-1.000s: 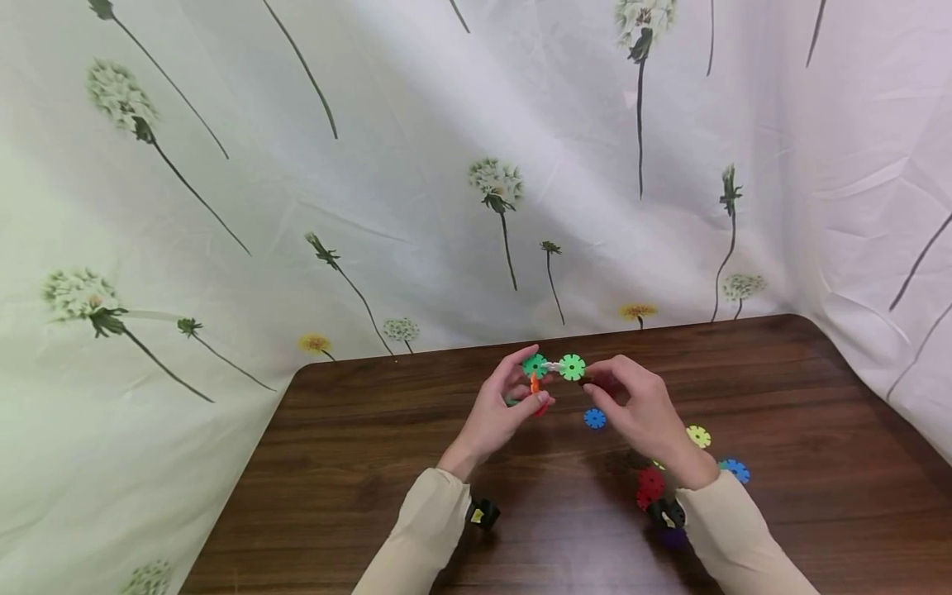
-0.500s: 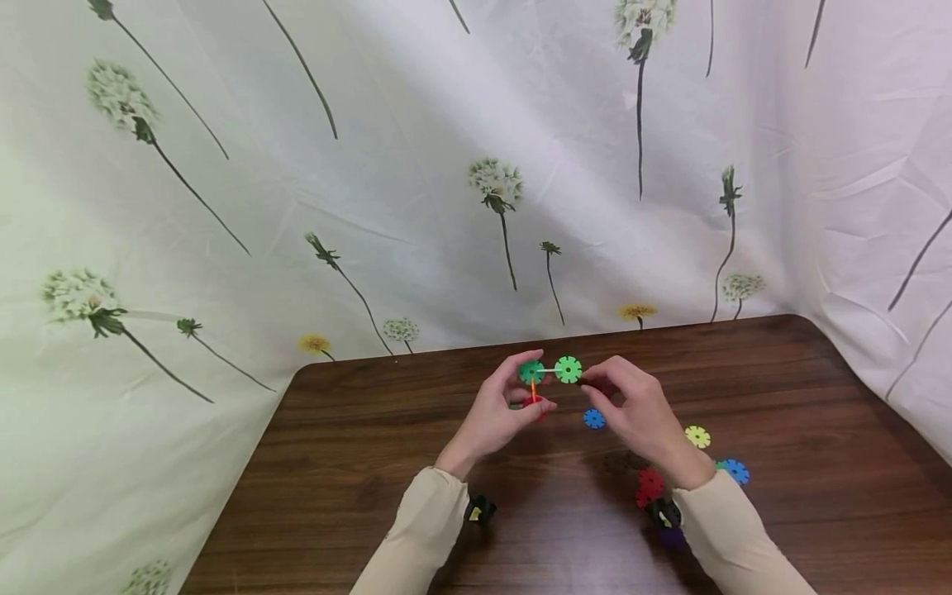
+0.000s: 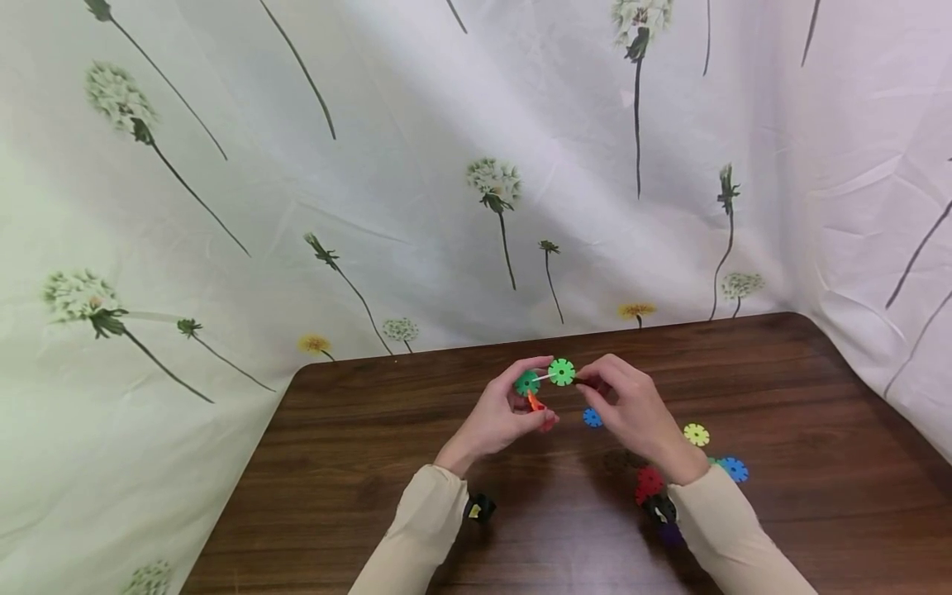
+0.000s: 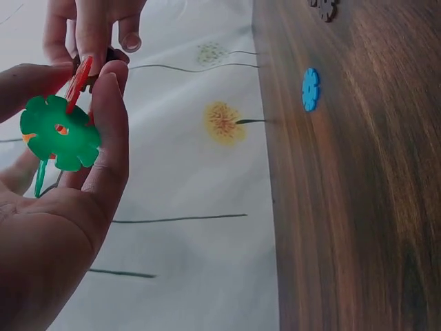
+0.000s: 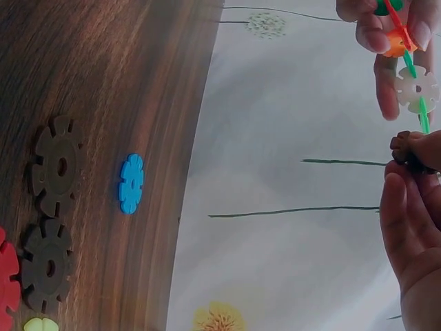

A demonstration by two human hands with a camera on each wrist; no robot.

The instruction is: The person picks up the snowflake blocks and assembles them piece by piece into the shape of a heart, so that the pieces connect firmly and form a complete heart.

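Observation:
My left hand point(image 3: 494, 415) holds a chain of linked, notched plastic discs, its thumb and fingers around the near end. In that chain are a dark green disc point(image 4: 60, 132), a red disc point(image 4: 79, 84), an orange disc point(image 5: 398, 44), a white disc point(image 5: 416, 89) and a light green disc point(image 3: 561, 372). My right hand point(image 3: 632, 402) pinches a brown disc point(image 5: 402, 146) against or close beside the light green one; whether the two interlock cannot be made out. Both hands are raised above the table, and fingers hide parts of the chain.
On the wooden table point(image 3: 357, 463) lie a blue disc point(image 3: 592, 417), a yellow disc point(image 3: 696, 435), another blue disc point(image 3: 735, 469), red discs point(image 3: 649, 481) and a purple disc point(image 3: 671, 535). Two brown discs point(image 5: 58, 165) lie near the red. A flower-printed cloth point(image 3: 416, 207) hangs behind.
The chain has tilted, and its light green disc has shifted slightly left and down. My right hand has followed a little to the left, still pinching the brown disc.

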